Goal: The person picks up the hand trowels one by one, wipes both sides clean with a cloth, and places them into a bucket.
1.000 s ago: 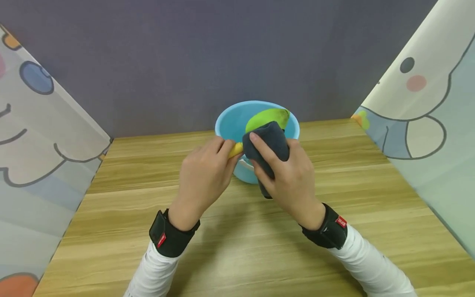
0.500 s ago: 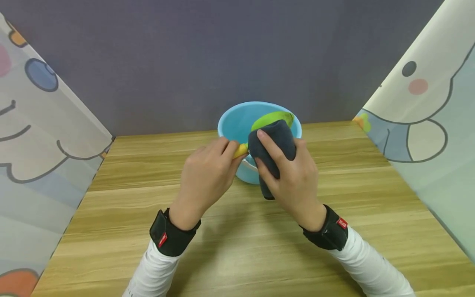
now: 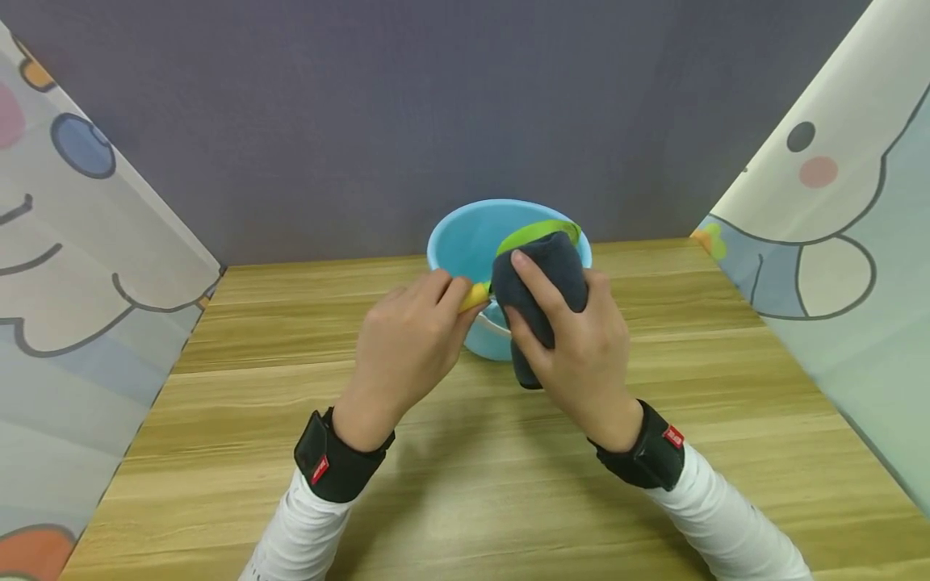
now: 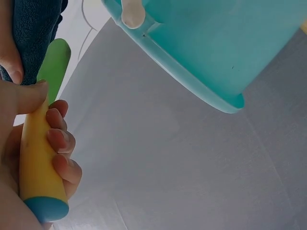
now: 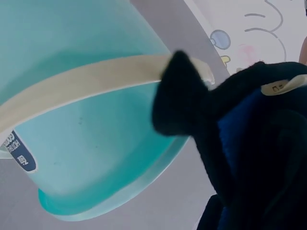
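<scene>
Head view: my left hand (image 3: 407, 339) grips the spatula's yellow handle (image 3: 474, 295); my right hand (image 3: 577, 343) clutches a dark cloth (image 3: 541, 282) over its green blade (image 3: 538, 230), above the blue bowl (image 3: 465, 242).

I wear white long sleeves on both arms, the left sleeve (image 3: 301, 528) and the right sleeve (image 3: 726, 524) each running up to the wrist. Just behind my left hand (image 3: 403, 343) a broad black strap (image 3: 336, 460) wraps the wrist, with a small red tag (image 3: 317, 469) bearing white marks too small to read. Just behind my right hand (image 3: 581, 351) sits a matching black band (image 3: 643, 452), its own red tag (image 3: 673, 436) on the outer edge. My fingernails (image 4: 57, 138) are short and bare.
</scene>
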A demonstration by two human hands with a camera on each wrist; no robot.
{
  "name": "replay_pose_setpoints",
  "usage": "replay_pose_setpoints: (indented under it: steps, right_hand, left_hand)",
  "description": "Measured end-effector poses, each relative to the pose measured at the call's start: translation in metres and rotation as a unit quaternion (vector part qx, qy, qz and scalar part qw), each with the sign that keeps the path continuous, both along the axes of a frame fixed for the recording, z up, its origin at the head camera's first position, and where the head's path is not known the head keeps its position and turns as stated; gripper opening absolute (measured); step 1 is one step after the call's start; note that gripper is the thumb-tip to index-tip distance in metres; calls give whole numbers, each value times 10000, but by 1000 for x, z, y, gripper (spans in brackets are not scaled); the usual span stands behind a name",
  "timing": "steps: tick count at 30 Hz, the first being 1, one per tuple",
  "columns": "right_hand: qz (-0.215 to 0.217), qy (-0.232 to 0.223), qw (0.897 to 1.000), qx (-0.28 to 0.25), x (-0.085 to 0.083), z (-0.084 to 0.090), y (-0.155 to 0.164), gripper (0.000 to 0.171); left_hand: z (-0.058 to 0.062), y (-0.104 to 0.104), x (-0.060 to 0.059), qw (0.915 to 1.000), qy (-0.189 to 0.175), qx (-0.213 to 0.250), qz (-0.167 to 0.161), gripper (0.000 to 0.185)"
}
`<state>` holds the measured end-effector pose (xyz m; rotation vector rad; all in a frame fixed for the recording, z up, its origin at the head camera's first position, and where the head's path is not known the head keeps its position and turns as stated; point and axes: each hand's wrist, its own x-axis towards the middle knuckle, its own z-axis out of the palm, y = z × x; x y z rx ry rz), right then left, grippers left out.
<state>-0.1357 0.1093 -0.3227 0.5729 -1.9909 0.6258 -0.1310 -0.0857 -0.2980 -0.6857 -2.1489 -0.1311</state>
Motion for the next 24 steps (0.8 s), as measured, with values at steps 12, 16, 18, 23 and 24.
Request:
replay_pose_setpoints:
  steps: [12, 16, 18, 23, 24]
  right_hand:
    - [-305, -25, 9986, -426, -6, 7, 10, 43]
    - [-310, -29, 9985, -460, -6, 9, 12, 44]
    - [-316, -5, 9982, -517, -6, 10, 13, 44]
    - [-397, 39, 9967, -707, -9, 12, 16, 43]
    - [-423, 41, 9963, -753, -10, 13, 18, 43]
  left_hand:
    - [-2, 3, 1, 9999, 105, -76, -100, 19]
    - [-2, 3, 2, 9997, 173, 68, -143, 21]
    - [-1, 3, 2, 9996, 207, 121, -156, 21]
    - [1, 2, 2, 9992, 299, 202, -198, 22]
    - [1, 1, 2, 9991, 316, 219, -201, 22]
